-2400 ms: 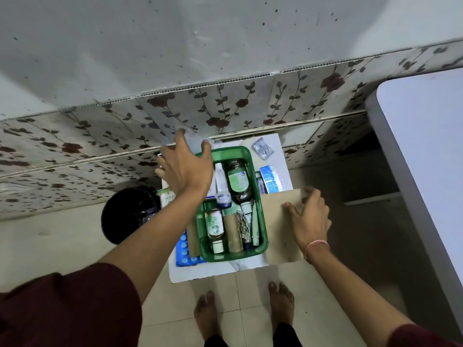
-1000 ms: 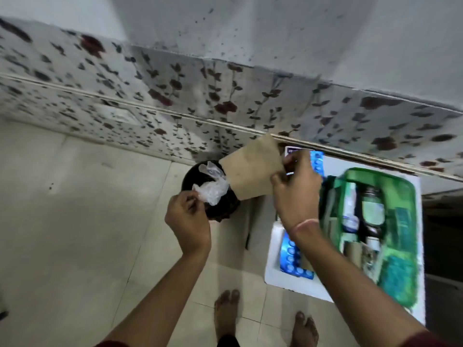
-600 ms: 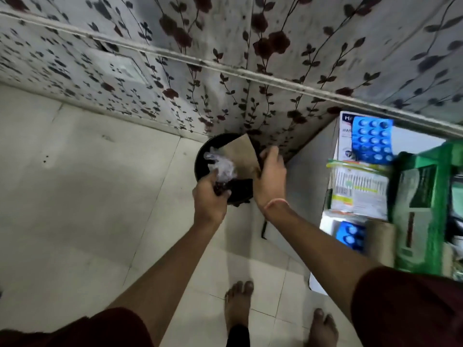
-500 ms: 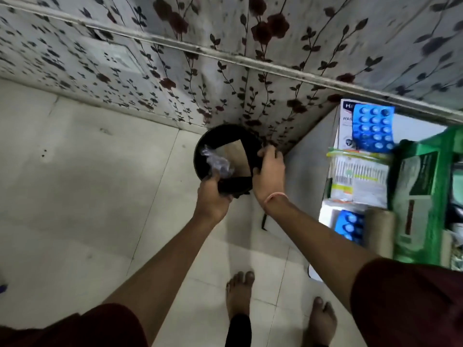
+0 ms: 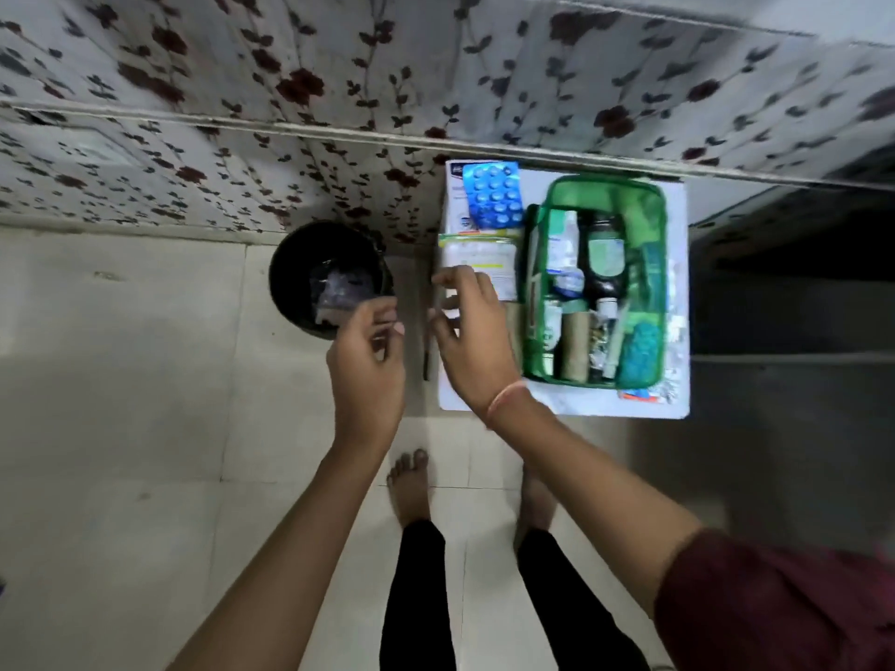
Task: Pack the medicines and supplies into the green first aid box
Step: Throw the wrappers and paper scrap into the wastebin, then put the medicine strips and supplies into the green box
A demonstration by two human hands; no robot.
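The green first aid box (image 5: 654,225) stands open on a small white table (image 5: 562,404) against the wall. Inside it lie a dark bottle (image 5: 605,259), a white spray bottle (image 5: 566,249), a brown roll (image 5: 575,346) and other small packs. A blue pill blister (image 5: 491,193) and a white packet (image 5: 477,256) lie on the table left of the box. My right hand (image 5: 472,336) hovers over the table's left edge, fingers apart and holding nothing. My left hand (image 5: 365,365) is beside the bin, fingers loosely curled and empty.
A black bin (image 5: 329,278) with crumpled plastic and cardboard inside stands on the tiled floor left of the table. A flower-patterned wall runs behind. My bare feet (image 5: 409,481) are on the floor below the table. A dark gap lies right of the table.
Both hands let go of the cardboard piece and plastic wrap in the bin and pulled back toward the table. The view swung right, and the whole green box shows again.
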